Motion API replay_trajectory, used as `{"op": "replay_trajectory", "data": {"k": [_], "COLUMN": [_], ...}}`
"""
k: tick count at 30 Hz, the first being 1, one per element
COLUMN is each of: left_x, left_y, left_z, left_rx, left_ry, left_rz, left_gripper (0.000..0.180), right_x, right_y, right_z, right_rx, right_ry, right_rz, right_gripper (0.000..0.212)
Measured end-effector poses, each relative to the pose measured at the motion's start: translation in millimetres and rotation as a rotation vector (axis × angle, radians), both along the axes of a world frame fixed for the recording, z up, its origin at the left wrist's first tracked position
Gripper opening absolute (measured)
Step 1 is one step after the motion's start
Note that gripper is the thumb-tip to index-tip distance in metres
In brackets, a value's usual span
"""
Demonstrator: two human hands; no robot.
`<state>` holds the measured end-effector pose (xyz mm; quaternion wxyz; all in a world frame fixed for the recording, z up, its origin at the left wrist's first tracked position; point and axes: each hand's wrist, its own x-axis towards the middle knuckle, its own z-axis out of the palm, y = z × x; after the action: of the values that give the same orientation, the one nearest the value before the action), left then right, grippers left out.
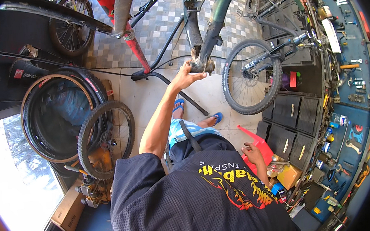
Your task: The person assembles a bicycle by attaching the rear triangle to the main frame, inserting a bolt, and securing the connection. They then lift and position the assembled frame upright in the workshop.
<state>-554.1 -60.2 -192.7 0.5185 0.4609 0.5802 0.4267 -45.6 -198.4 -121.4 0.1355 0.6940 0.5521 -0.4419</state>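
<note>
My left hand [186, 77] reaches forward to a dark green bicycle frame [212, 29] at the top centre. Its fingers curl round the bottom bracket shell [202, 66] at the frame's low end, with the thumb stretched along the near side. The shell looks dirty, and no cranks show on it. At my right side, my right hand [253, 153] hangs low with its fingers loosely apart, holding nothing that I can see. It is nearest to a red plastic piece [258, 144], which it partly covers.
A black stand leg [178, 92] crosses the floor before my feet. Right of it stands a bicycle's wheel [252, 76]. Tyres and a loose wheel [106, 140] lean at left, near a red frame [135, 49]. Black drawers [285, 109] and a blue tool board [354, 114] line the right.
</note>
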Motion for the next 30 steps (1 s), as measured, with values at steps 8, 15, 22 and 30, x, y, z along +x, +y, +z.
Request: {"op": "replay_trajectory", "data": {"k": [8, 15, 22, 30], "left_x": [-11.7, -35.4, -43.4, 7.4], "left_y": [-22.7, -53.2, -78.1, -82.2], "left_z": [-12.2, -0.8, -11.3, -23.6], "left_rx": [-0.070, -0.078, -0.225, -0.270], "left_ry": [0.029, -0.198, -0.085, 0.364], "left_rz": [0.097, 0.163, 0.248, -0.186], "left_gripper": [0.065, 0.043, 0.037, 0.029], "right_x": [-3.0, -8.4, -16.6, -4.5], "right_y": [-6.7, 1.4, -1.3, -2.6], "right_z": [-4.5, -6.7, -9.3, -0.8], "right_rx": [0.031, 0.065, 0.193, 0.316], "right_ry": [0.021, 0.026, 0.106, -0.045], "right_rz": [0.018, 0.013, -0.051, -0.270], "right_gripper": [0.063, 0.065, 0.050, 0.031]}}
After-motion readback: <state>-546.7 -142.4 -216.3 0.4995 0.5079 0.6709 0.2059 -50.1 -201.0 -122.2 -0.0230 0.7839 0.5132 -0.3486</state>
